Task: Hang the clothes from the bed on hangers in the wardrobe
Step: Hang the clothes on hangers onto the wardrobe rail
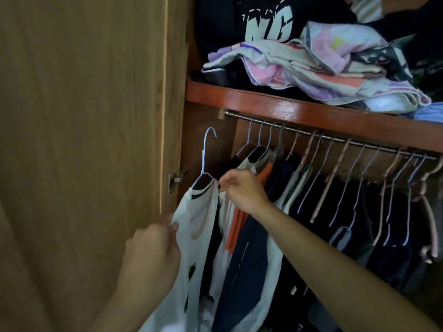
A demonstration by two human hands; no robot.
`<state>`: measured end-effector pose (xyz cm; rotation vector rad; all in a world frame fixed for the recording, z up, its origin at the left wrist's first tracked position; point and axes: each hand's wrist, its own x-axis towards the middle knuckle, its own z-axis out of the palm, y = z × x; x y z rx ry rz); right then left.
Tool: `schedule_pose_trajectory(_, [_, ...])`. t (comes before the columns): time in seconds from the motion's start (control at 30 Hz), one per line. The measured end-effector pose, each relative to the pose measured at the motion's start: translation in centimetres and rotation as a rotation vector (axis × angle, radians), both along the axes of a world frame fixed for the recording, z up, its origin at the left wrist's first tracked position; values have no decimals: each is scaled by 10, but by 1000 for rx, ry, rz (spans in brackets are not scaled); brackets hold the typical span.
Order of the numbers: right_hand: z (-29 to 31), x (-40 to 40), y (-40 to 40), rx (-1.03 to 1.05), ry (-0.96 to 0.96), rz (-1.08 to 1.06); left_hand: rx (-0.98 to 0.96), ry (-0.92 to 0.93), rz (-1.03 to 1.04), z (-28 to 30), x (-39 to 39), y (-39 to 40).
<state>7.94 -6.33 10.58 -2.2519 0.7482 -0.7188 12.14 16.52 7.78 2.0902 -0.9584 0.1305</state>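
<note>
Left hand (pixel 153 245): low in view, fingers curled, pinching the left shoulder edge of the white sleeveless top (pixel 191 240) between thumb and fingertips.
Right hand (pixel 242 190): up and to the right of the left hand, fingers bent together, pinching the right shoulder strap of the same top near the neckline.
White sleeveless top: stretched between the two hands, draped over a white hanger (pixel 206 161); dark trim at the collar just left of the right hand; body of the garment falling below and right of the left hand, with a dark and yellow print partly visible.
White hanger: straight up from the top's neck, above and between both hands; hook free in the air, left of the rail's end, not on the rail.
Rail (pixel 335 138): above and to the right of the right hand, metal, carrying many hangers, some bare, some with dark clothes.
Hung clothes (pixel 249 248): just behind and below the right forearm; dark blue, orange and white pieces.
Shelf (pixel 299 109): red-brown, above the rail, well above both hands, loaded with folded clothes (pixel 311 65).
Wardrobe door (pixel 84 116): open, left of both hands; hinge (pixel 175 180) just left of the hanger's shoulder.
</note>
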Motion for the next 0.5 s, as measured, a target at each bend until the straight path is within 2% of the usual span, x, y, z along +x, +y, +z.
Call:
schedule_pose_trajectory(0.13, [-13,9,-55,-257,273,-61,20,-4,61,-3,5,3])
schedule_pose_trajectory(0.27, [-20,28,-80,-449,406,75,-9,-31,90,-1,5,2])
schedule_pose_trajectory(0.37, [-23,44,-90,-586,587,166,-22,-76,82,4,3,1])
schedule_pose_trajectory(0.43, [-27,55,-97,-649,684,183,-45,-89,94,5,4,1])
schedule_pose_trajectory(0.5, [-34,65,-104,-718,703,178,-79,-99,111,5,5,4])
